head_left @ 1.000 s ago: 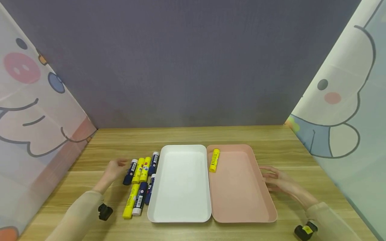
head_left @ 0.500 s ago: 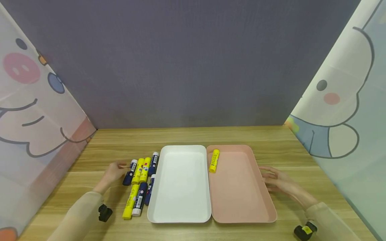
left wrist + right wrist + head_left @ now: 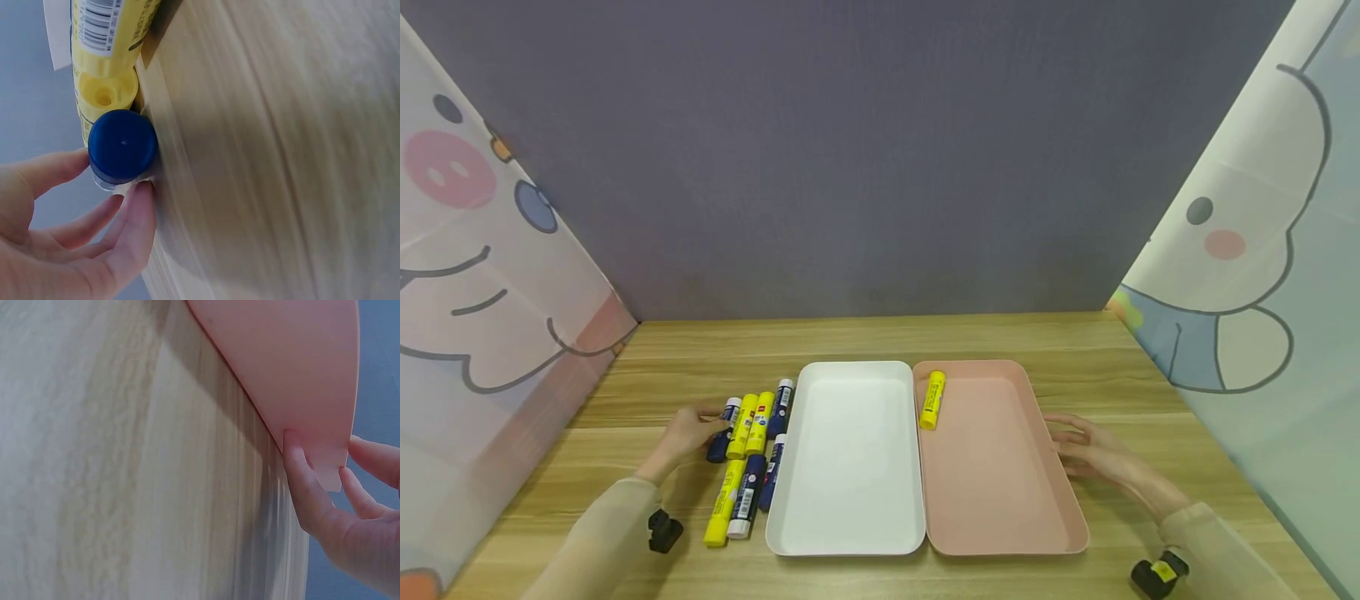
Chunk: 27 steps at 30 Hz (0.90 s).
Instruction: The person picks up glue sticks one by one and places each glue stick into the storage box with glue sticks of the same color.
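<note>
My left hand (image 3: 687,433) pinches a dark blue glue stick (image 3: 719,445) at the left end of the back row. Its thumb meets one side of the blue end (image 3: 123,145) and fingertips lie against the other, in the left wrist view. Two yellow glue sticks (image 3: 743,427) stand close beside it on the table. At the right, my right hand (image 3: 1097,452) rests with loosely extended fingers against the side of the pink tray (image 3: 1067,508). Fingertips touch its outer wall and rim in the right wrist view. A yellow glue stick (image 3: 932,402) lies inside that tray's far left corner.
A white tray (image 3: 846,467) sits against the pink one, in the middle. Along its left side lie more glue sticks: a front yellow one (image 3: 725,504), a front blue one (image 3: 747,497) and two blue ones near the rim (image 3: 772,475). A grey panel (image 3: 880,167) stands behind the table.
My left hand has moved slightly right and its fingers have come onto the leftmost dark blue glue stick. The right hand and both trays have stayed in place.
</note>
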Each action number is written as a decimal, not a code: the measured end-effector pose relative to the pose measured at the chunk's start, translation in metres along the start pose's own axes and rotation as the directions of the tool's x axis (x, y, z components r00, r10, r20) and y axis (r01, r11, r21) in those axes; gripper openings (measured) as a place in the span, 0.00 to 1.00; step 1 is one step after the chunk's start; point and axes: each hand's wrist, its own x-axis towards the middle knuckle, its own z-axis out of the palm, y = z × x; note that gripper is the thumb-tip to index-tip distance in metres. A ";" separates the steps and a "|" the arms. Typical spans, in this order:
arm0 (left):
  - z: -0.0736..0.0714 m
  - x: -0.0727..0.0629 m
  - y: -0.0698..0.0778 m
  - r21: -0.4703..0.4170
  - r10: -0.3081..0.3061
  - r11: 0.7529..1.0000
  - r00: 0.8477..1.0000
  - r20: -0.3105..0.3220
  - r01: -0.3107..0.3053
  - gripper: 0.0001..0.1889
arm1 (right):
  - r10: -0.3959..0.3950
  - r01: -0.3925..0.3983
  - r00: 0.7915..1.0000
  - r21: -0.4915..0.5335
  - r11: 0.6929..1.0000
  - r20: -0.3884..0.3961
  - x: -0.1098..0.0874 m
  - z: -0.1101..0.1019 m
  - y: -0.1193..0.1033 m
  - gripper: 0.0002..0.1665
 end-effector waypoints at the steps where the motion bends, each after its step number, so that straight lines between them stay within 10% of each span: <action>1: 0.001 0.000 0.000 -0.002 0.000 1.000 1.000 0.002 0.000 0.24 | 0.001 -0.001 1.000 -0.003 1.000 -0.003 0.000 0.000 0.000 0.30; 27: -0.001 0.005 0.002 -0.032 -0.064 0.997 0.997 0.035 0.065 0.25 | -0.017 0.016 1.000 0.053 0.998 0.015 0.000 0.001 -0.002 0.23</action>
